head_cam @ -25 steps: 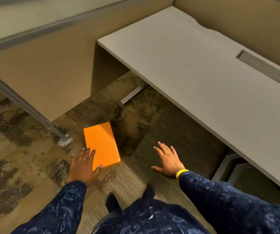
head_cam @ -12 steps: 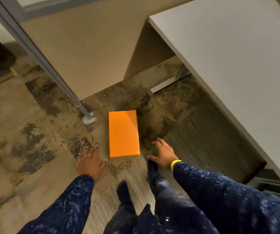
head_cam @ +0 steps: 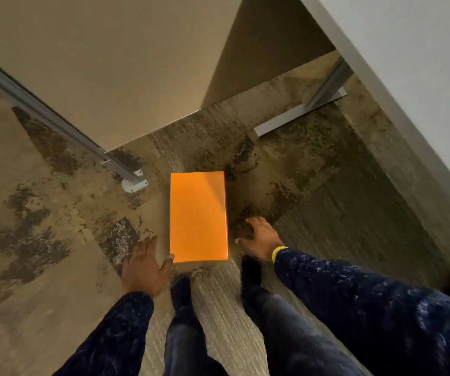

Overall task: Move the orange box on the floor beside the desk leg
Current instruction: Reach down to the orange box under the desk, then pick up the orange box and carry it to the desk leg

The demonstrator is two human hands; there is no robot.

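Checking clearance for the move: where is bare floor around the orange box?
Bare carpet lies between the orange box and the desk leg's foot, and left past the partition foot. It is crowded at the box's near end: left hand, right hand, both shoes.

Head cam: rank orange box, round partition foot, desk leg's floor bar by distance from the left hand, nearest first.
From left hand:
1. orange box, just right of the thumb.
2. round partition foot, ahead, slightly left.
3. desk leg's floor bar, far ahead, right, under the desk.
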